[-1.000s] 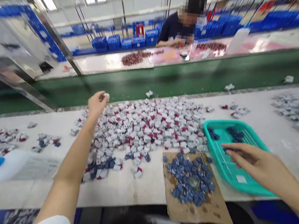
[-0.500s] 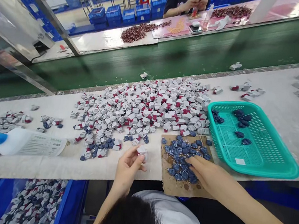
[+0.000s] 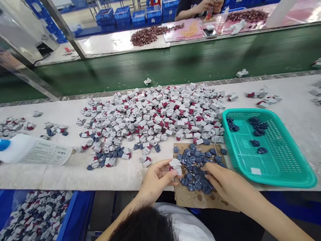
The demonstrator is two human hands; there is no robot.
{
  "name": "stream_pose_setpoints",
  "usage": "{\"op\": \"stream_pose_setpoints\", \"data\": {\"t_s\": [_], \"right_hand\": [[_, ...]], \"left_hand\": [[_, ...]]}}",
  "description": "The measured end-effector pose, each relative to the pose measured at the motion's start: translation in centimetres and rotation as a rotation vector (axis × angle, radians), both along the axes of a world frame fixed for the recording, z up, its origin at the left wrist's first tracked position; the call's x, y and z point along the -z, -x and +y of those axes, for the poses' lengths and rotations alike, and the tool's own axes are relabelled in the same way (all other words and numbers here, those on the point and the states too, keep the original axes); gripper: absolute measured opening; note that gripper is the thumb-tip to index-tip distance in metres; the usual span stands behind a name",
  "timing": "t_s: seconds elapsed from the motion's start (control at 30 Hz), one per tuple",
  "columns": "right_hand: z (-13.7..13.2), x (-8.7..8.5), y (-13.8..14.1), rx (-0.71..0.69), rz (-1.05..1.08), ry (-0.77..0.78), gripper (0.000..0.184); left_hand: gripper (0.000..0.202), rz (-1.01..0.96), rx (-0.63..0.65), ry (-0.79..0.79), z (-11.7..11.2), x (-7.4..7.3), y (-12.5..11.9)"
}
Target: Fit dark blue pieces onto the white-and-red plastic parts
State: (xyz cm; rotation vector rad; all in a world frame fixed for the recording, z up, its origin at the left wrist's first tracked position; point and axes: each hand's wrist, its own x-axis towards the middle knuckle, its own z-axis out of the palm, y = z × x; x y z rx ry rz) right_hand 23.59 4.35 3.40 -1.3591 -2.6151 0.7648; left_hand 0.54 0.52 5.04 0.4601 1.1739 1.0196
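Observation:
My left hand [image 3: 156, 180] is closed around a small white plastic part with a dark red piece on it [image 3: 175, 165], held beside the left edge of a brown cardboard sheet [image 3: 194, 202]. Small dark blue plastic pieces [image 3: 192, 161] lie heaped on that sheet. Among them are the fingertips of my right hand [image 3: 222, 178], pressed together; whatever they pinch is hidden. Behind both hands spreads a large pile of white-and-red parts [image 3: 161, 109]. Some parts at its near left edge [image 3: 110, 157] are mixed with blue.
A green plastic basket [image 3: 293, 151] with several blue pieces stands at the right. On the left lies a white bottle with a blue nozzle [image 3: 35, 150]. A green conveyor belt [image 3: 110, 74] runs behind the table. Below left sits a blue bin [image 3: 80, 215]; a co-worker [image 3: 201, 3] works across the belt.
My left hand has moved right with the white part, up to the cardboard. My right hand stays at the blue pieces, its fingers slightly shifted. Loose parts on the belt have travelled left.

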Motion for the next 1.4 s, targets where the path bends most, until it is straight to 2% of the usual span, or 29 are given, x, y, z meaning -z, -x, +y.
{"op": "stream_pose_setpoints", "data": {"t_s": [0.13,0.23,0.3,0.43,0.57,0.7,0.83,1.0,1.17,1.23,1.3,1.4], "right_hand": [[0.1,0.0,0.1,0.026,0.066,0.048,0.016],[0.1,-0.7,0.0,0.038,0.124,0.081,0.015],[-0.1,-1.6,0.0,0.088,0.192,0.105,0.016],[-1.2,-4.1,1.1,0.287,0.512,0.201,0.023],[-2.3,-5.5,2.3,0.312,0.648,0.301,0.026],[-2.6,-5.4,2.5,0.302,0.661,0.396,0.027],[-2.6,-5.2,2.0,0.212,0.646,0.498,0.023],[-2.7,-4.5,1.8,0.177,0.653,0.587,0.021],[-3.1,-4.5,2.9,0.115,0.571,0.531,0.024],[-3.0,-4.9,3.0,0.082,0.527,0.462,0.028],[-2.4,-5.4,2.2,0.097,0.505,0.362,0.034],[-0.4,-5.1,-1.1,0.245,0.365,0.087,0.040]], "left_hand": [[0.056,-0.049,-0.002,0.049,-0.2,-0.1,-0.5],[0.056,-0.067,0.003,0.051,-0.3,-0.2,-0.8],[0.057,-0.079,0.010,0.047,-0.3,-0.2,-1.1],[0.058,-0.108,0.050,0.030,-0.3,-0.4,-1.5],[0.056,-0.142,0.079,-0.003,-0.3,-0.4,-1.9],[0.052,-0.146,0.090,-0.047,-0.3,-0.6,-1.9],[0.046,-0.042,0.133,-0.143,-0.5,-0.9,-1.7],[0.048,0.000,0.168,-0.148,-1.1,-0.3,-1.6],[0.051,-0.162,0.265,-0.110,-2.0,0.7,-0.8],[0.050,-0.180,0.254,-0.124,-2.2,1.0,0.1],[0.051,-0.113,0.153,-0.133,-2.4,1.0,1.6],[0.051,0.140,-0.115,-0.066,-3.3,0.7,5.8]]}}
